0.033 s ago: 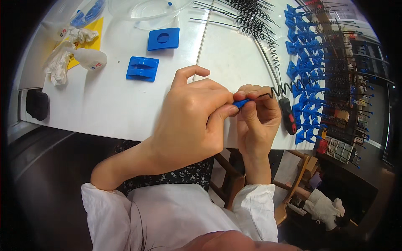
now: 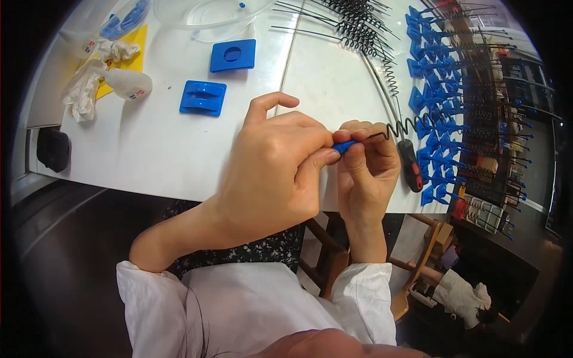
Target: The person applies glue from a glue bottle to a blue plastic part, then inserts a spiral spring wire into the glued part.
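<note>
Over the table's near edge, my two hands meet at a small blue plastic piece. My left hand point(image 2: 271, 161) pinches its left end between thumb and forefinger, the forefinger knuckles bent and another finger raised. My right hand point(image 2: 370, 170) pinches the other end of the blue piece point(image 2: 344, 147) with thumb and fingertips. A black coiled wire point(image 2: 401, 128) runs from beside the right fingertips toward the right; fingers hide where it meets the blue piece. Just right of my right hand lies a screwdriver point(image 2: 409, 167) with a black and red handle.
Blue plastic parts with black wires point(image 2: 439, 107) line the table's right edge, wires jutting out. More coiled wires point(image 2: 361, 27) lie at the back. A slotted blue plate point(image 2: 242, 64), a ridged blue plate point(image 2: 203, 109), a white bottle point(image 2: 128, 83) and crumpled tissue point(image 2: 83, 98) are on the left.
</note>
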